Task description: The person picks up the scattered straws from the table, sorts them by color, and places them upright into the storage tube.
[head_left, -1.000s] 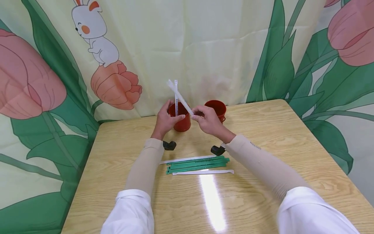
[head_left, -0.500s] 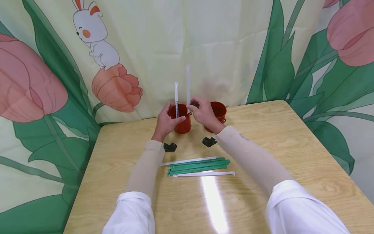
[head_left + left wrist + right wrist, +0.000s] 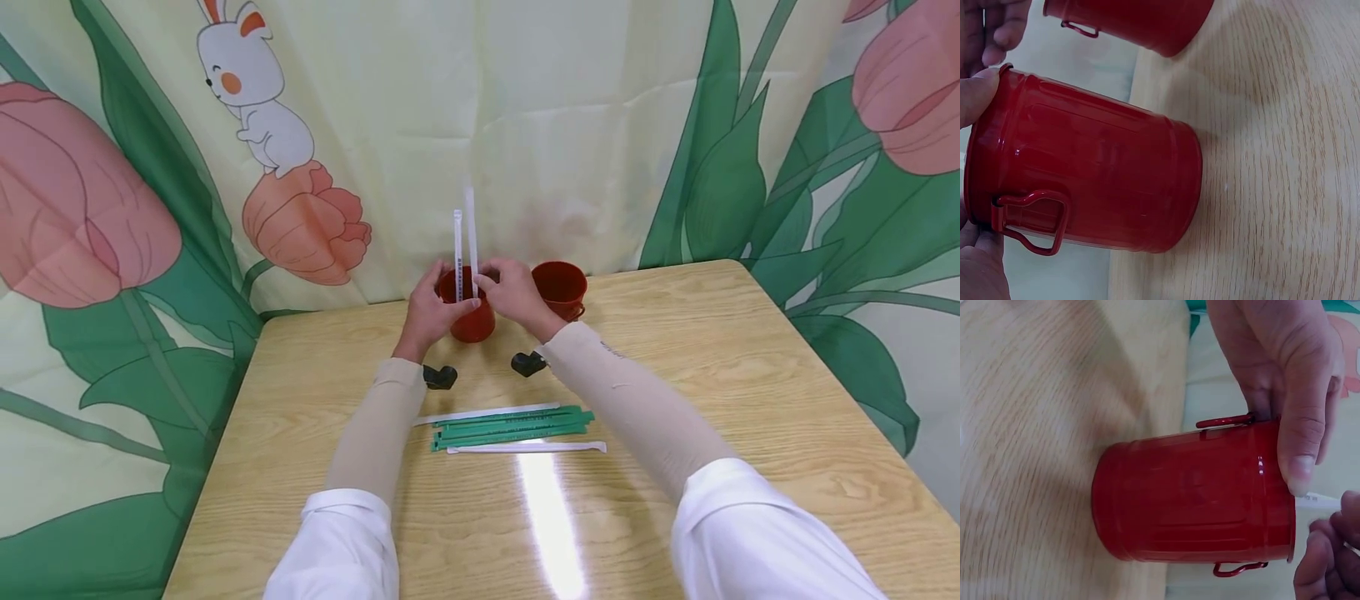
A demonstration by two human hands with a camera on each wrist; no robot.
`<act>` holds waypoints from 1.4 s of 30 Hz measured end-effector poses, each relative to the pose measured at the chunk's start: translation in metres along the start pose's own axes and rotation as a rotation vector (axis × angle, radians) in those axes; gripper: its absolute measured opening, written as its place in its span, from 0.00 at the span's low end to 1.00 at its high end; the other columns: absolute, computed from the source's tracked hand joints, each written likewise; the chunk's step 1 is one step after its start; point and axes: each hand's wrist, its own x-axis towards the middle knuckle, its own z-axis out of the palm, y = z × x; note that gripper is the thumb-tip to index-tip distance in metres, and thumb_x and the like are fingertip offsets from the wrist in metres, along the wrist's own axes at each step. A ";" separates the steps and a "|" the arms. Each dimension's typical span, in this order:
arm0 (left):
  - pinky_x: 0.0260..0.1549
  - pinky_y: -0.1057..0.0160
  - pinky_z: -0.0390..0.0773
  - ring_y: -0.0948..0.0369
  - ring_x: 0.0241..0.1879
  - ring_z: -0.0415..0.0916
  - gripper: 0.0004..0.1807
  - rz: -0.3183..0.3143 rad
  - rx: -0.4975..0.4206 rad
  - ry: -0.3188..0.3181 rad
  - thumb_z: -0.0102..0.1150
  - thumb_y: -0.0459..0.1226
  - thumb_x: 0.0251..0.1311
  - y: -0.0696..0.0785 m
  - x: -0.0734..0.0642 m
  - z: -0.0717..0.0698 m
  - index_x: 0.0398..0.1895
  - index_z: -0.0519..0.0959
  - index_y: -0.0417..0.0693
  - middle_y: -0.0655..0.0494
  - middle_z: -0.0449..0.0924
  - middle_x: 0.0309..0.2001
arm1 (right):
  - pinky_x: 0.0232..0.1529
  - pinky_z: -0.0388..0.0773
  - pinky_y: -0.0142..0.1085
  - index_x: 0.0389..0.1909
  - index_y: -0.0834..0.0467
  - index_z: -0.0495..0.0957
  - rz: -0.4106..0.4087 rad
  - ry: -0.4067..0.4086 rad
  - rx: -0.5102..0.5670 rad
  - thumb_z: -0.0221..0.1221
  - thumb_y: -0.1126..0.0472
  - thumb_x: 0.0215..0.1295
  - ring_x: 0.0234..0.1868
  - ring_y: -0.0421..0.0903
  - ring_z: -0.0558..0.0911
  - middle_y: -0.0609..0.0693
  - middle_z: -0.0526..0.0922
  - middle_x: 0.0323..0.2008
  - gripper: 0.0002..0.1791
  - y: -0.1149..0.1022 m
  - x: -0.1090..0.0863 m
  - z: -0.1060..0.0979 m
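Note:
My left hand (image 3: 429, 310) grips a small red metal bucket (image 3: 472, 325) at its rim, thumb on the near side. In the left wrist view, the bucket (image 3: 1097, 162) stands on the table with its wire handle toward the camera. One white wrapped straw (image 3: 458, 237) stands upright inside it. Over the bucket's right side, my right hand (image 3: 517, 292) pinches another white wrapped straw (image 3: 472, 225) near its lower end, which overlaps the mouth. The right wrist view has the left thumb (image 3: 1302, 450) lying across the rim, with the right fingers (image 3: 1316, 562) curled beside it.
A second red bucket (image 3: 561, 279) stands just right, partly behind my right hand. Nearer on the wooden table (image 3: 315, 417) lie several green wrapped straws (image 3: 513, 429), with a white straw (image 3: 525, 447) in front and another (image 3: 483, 413) behind. A printed curtain (image 3: 555, 125) hangs behind.
My right hand has moved left, and its straw has swung from a slant to upright, coming over the bucket beside the standing straw. My left hand has kept its grip on the bucket.

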 end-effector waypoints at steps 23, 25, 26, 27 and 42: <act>0.68 0.42 0.77 0.49 0.68 0.73 0.39 -0.026 0.022 -0.005 0.78 0.43 0.58 0.004 -0.002 0.000 0.70 0.68 0.52 0.51 0.75 0.69 | 0.53 0.86 0.43 0.51 0.57 0.87 -0.037 -0.085 0.009 0.63 0.62 0.73 0.49 0.52 0.82 0.53 0.89 0.51 0.10 0.013 -0.055 -0.021; 0.69 0.42 0.77 0.48 0.68 0.73 0.39 -0.028 0.021 -0.002 0.77 0.43 0.58 0.005 -0.002 0.000 0.71 0.68 0.52 0.51 0.75 0.69 | 0.53 0.86 0.43 0.50 0.56 0.87 -0.043 -0.097 0.017 0.63 0.62 0.73 0.48 0.51 0.83 0.54 0.89 0.50 0.10 0.015 -0.062 -0.022; 0.69 0.42 0.76 0.48 0.68 0.73 0.40 -0.032 0.021 0.000 0.77 0.43 0.58 0.005 -0.002 0.000 0.71 0.68 0.52 0.51 0.75 0.70 | 0.53 0.86 0.43 0.50 0.56 0.87 -0.046 -0.103 0.020 0.64 0.63 0.72 0.48 0.51 0.83 0.54 0.90 0.50 0.10 0.016 -0.065 -0.022; 0.69 0.42 0.76 0.48 0.69 0.72 0.40 -0.034 0.021 0.002 0.77 0.43 0.58 0.005 -0.002 0.000 0.71 0.68 0.52 0.51 0.75 0.70 | 0.52 0.86 0.42 0.49 0.56 0.88 -0.049 -0.108 0.022 0.64 0.63 0.72 0.47 0.51 0.84 0.54 0.90 0.49 0.09 0.016 -0.068 -0.022; 0.68 0.43 0.77 0.50 0.69 0.71 0.41 -0.057 -0.001 -0.014 0.78 0.44 0.58 0.002 0.000 -0.001 0.72 0.67 0.54 0.53 0.74 0.71 | 0.48 0.83 0.34 0.45 0.60 0.88 -0.077 -0.258 0.005 0.65 0.68 0.69 0.42 0.47 0.83 0.55 0.90 0.43 0.07 0.050 -0.112 -0.019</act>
